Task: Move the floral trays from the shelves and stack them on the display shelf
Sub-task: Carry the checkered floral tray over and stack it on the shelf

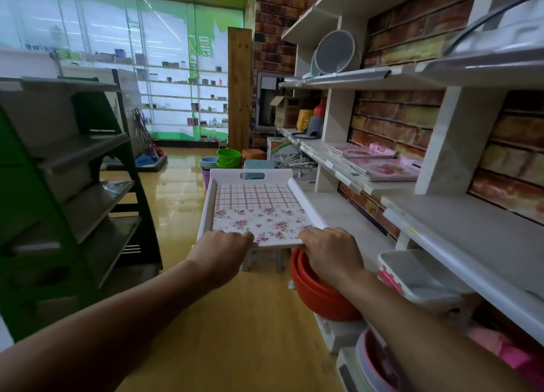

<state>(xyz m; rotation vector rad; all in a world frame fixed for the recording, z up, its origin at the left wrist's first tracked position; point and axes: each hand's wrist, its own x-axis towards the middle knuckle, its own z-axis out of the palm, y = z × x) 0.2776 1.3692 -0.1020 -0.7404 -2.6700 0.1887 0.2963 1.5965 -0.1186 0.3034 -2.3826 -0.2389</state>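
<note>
My left hand point(225, 252) and right hand point(329, 252) are both closed over the near rim of the tray point(259, 212), fingers curled on top of the edge, left hand at the near left corner and right hand at the near right corner. I hold the tray out in front of me, about level, in the air over the aisle floor point(182, 197) and just left of the white shelves point(459, 235). Its base is floral on the near half and checked on the far half, and its far wall has a handle slot.

Below my right wrist sit stacked red bowls point(321, 294), with a white tub point(418, 277) to their right under the shelf. To my left stands a green rack point(67, 203).

Farther along the right, on a middle shelf, lie flat pink floral trays point(379, 163), in two overlapping piles. Beyond the tray's far edge, buckets point(228, 157) stand on the floor, green and blue ones. A round sieve point(335, 53) leans on a higher shelf against the brick wall point(394, 121). At the far end is a lit glass cabinet point(164, 76).
</note>
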